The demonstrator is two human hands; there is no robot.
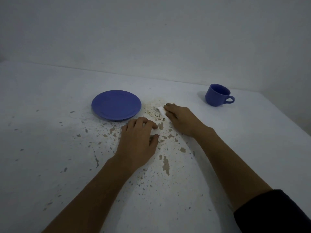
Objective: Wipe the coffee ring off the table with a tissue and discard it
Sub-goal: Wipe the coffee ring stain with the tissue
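Note:
A brownish coffee stain (154, 105) marks the white table (50, 98) just right of a blue saucer. My right hand (180, 121) lies palm down at the stain's right edge and presses a white tissue (161, 111) onto the table. Only the tissue's left corner shows beyond my fingers. My left hand (138, 140) rests on the table nearer to me, below the saucer, with its fingers curled. A small white patch sits between its thumb and fingers, and I cannot tell whether that is tissue or table.
The blue saucer (116, 105) sits left of the stain, close to my left hand. A blue cup (218, 95) stands at the back right, handle pointing right. The table's paint is chipped in many brown and grey flecks. A wall runs behind the table.

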